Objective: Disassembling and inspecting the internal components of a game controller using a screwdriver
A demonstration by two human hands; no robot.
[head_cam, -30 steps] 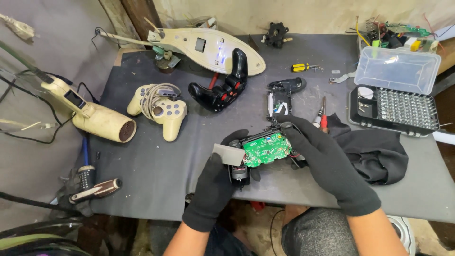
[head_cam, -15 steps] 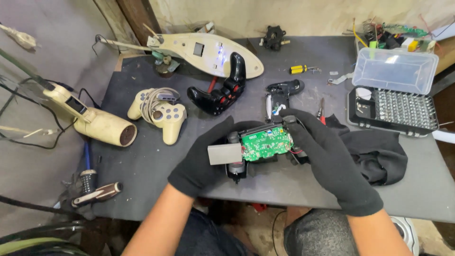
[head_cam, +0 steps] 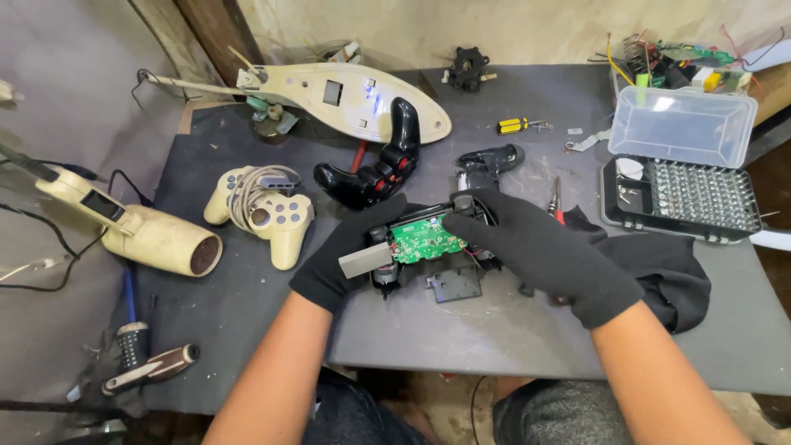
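**Opened controller held in both gloved hands, board exposed**

Dark grey bench mat (head_cam: 247, 330) was cluttered, rough plaster wall behind at 12 o'clock; both hands wore black gloves.

Opened controller (head_cam: 428, 247) sat at bench centre, near the front edge; green circuit board (head_cam: 424, 239) faced up, small black plate (head_cam: 455, 284) lay just beside it at 6 o'clock.

Left hand (head_cam: 346, 255) gripped the controller's left end, fingers curled around it; a flat grey piece (head_cam: 365, 260) sat at the thumb, pinched or just resting, couldn't tell; right hand (head_cam: 535, 247) lay over the right end, fingers pressed together and curled on the top edge, fingertips hidden.

Around it: cream gamepad (head_cam: 264, 214) with cable wound on at 9 o'clock; black-and-red controller shell (head_cam: 379, 169) at 11; yellow-handled screwdriver (head_cam: 515, 125) at 1; bit set case (head_cam: 684, 194) open at 2-3; black cloth (head_cam: 659, 268) at 3, touching the right wrist; cream hot-air tool (head_cam: 140, 235) far at 9.

Risks, my read: board looked loose in the shell; tilting could drop it or strain any leads; fabric gloves cut feel, so small parts may slip and the weave could snag on components; the loose plate near the front edge could get swept off by a forearm; the cloth could hide dropped screws.
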